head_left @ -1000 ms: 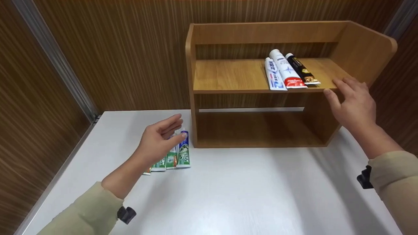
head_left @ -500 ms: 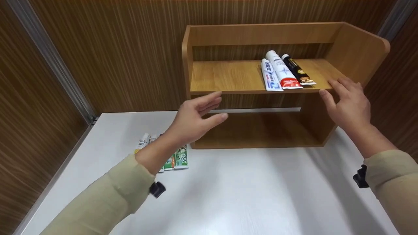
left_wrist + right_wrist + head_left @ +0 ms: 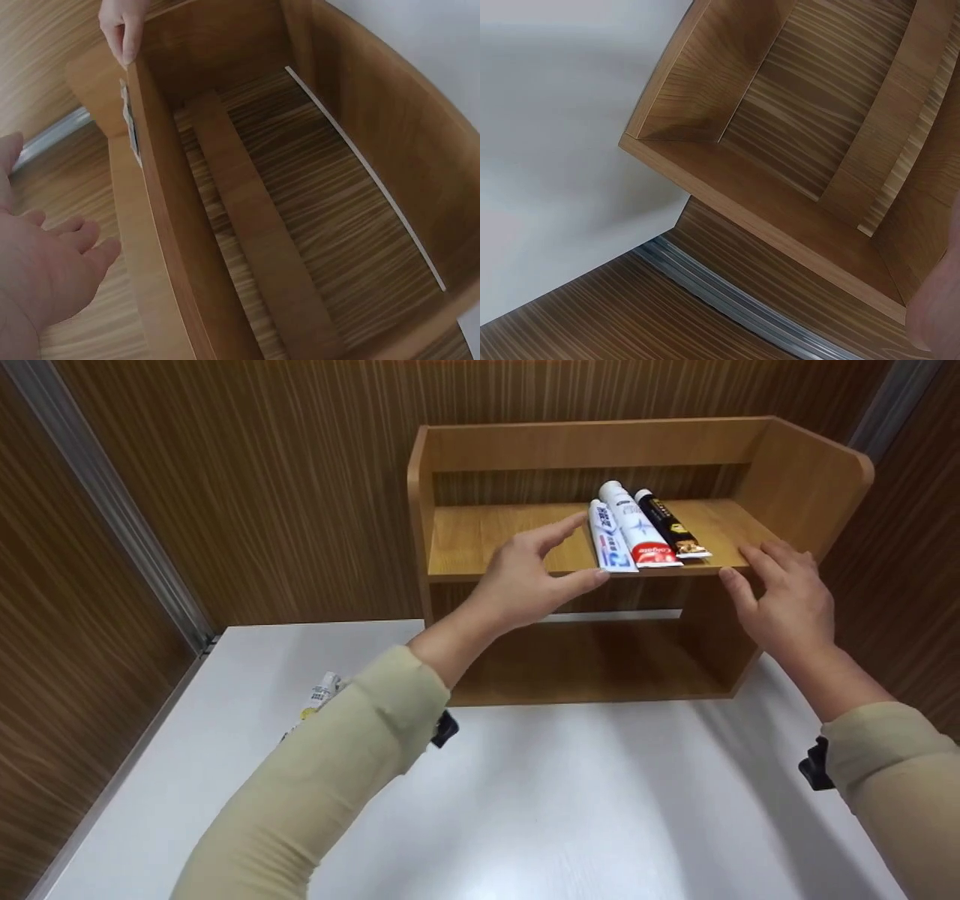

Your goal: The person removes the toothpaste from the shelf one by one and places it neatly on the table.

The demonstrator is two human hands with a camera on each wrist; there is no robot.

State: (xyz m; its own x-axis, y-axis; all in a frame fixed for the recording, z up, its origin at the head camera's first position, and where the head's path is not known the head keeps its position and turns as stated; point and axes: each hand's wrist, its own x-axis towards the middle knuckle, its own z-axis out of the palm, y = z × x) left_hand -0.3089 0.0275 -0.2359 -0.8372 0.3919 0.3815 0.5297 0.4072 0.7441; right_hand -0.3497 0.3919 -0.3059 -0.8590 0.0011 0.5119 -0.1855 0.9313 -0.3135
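My left hand [image 3: 517, 581] is at the upper shelf's front edge, beside the white-and-blue toothpaste tube [image 3: 611, 540]. Its thumb and fingers are spread apart near that tube; whether they touch it I cannot tell. In the left wrist view the same hand [image 3: 52, 259] shows extended fingers with nothing in them. A white-and-red Colgate tube [image 3: 641, 529] and a black tube [image 3: 671, 526] lie alongside on the shelf. My right hand [image 3: 791, 600] rests on the shelf edge at the right, fingers on top and thumb at the front; only a blurred bit of hand [image 3: 934, 300] enters the right wrist view.
The two-level wooden shelf unit [image 3: 600, 426] stands on a white table [image 3: 570, 802] against a wood-grain wall [image 3: 300, 495]. More toothpaste tubes lie left of it, mostly hidden under my left sleeve; one white tube [image 3: 324, 690] peeks out.
My left hand has moved right and up, from above the tubes on the table to the tubes on the shelf. My right hand stays on the shelf edge; the head view has shifted slightly.
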